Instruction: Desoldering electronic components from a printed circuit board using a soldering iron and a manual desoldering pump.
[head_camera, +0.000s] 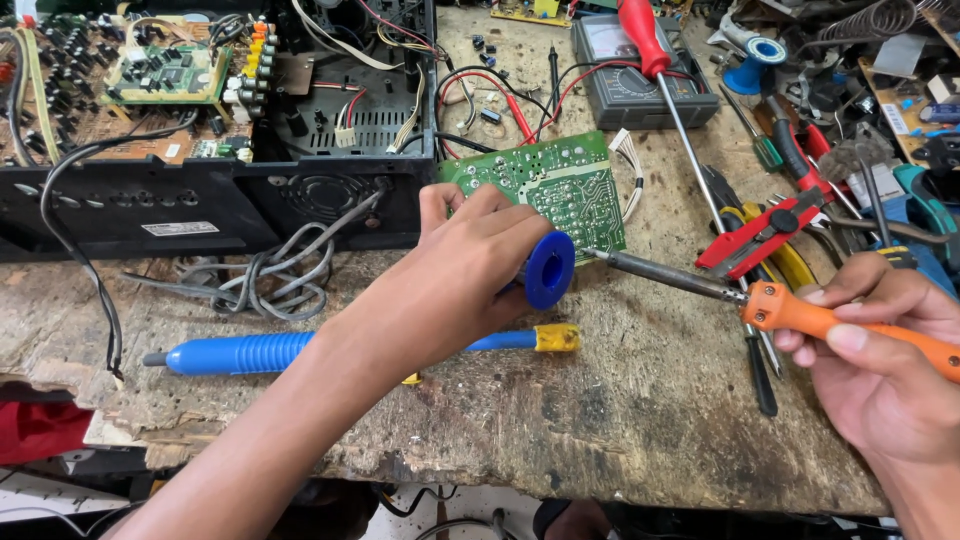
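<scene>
My left hand (462, 268) is wrapped around a blue spool (549, 269), held just in front of a green circuit board (545, 182) lying solder side up on the worn wooden bench. My right hand (885, 352) grips the orange handle of a soldering iron (800, 312). The iron's metal tip (592, 253) points left and sits at the board's lower right edge, close to the spool. White wires (630, 165) trail from the board's right side.
A blue desoldering pump (260, 351) lies under my left forearm. An opened black amplifier chassis (215, 120) fills the back left. A multimeter (640, 75), a red screwdriver (645, 45), red cutters (760, 235) and several other tools crowd the right side.
</scene>
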